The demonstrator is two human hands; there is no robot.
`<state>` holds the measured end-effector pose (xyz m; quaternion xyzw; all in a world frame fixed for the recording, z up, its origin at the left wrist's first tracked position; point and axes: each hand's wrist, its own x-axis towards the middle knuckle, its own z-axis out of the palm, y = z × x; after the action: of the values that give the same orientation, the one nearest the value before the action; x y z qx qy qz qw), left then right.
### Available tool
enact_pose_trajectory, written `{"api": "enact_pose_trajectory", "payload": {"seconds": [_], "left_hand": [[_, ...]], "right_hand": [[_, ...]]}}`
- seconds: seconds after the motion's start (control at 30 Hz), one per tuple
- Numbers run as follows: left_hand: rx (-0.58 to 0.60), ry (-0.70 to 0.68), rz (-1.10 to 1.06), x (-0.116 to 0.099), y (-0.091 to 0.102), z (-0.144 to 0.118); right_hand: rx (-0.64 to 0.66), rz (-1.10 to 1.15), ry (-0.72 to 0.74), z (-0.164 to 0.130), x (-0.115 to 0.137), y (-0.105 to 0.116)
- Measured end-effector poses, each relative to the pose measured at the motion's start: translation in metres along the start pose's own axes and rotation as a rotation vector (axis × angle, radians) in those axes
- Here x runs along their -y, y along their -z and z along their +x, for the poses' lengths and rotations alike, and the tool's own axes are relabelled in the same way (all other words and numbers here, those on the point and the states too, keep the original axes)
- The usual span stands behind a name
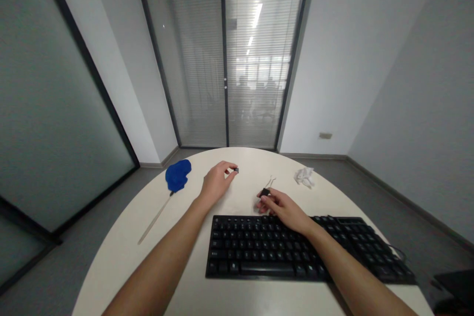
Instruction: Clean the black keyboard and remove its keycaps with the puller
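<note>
Keycap (pixel 236 170), small and dark, sits pinched between the fingertips of the left hand (pixel 217 181), held just above the bench (pixel 122 256) beyond the keyboard's far left corner. It looks like light, hard plastic, smooth enough to slip, so I judge a fingertip pinch on opposite sides suits it best. The right hand (pixel 283 209) closes on a black binder clip (pixel 265 191) at the keyboard's far edge, its wire handles pointing away; the clip is likely stiff and springy, best gripped by the body. The black keyboard (pixel 259 252) lies under the right wrist and fills the near bench. A blue brush head on a long pale handle (pixel 177 176) rests left of the left hand, and a crumpled white tissue (pixel 304 176) lies well apart on the right. Nothing stands between the two hands.
</note>
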<state>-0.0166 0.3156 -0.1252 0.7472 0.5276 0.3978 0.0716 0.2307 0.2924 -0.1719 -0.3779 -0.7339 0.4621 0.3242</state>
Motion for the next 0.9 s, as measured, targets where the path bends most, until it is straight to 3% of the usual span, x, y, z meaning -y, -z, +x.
{"api": "enact_pose_trajectory", "payload": {"seconds": [0.2,0.4,0.9], "left_hand": [[0.032,0.105,0.233,0.017,-0.013,0.017],[0.108,0.043,0.289,0.038,-0.032,0.007],[0.096,0.032,0.348,0.070,-0.038,0.001]], "right_hand": [[0.006,-0.017,0.005,0.000,0.000,0.000],[0.015,-0.017,0.011,-0.001,0.005,0.000],[0.024,-0.028,0.011,-0.002,0.008,0.000]]}}
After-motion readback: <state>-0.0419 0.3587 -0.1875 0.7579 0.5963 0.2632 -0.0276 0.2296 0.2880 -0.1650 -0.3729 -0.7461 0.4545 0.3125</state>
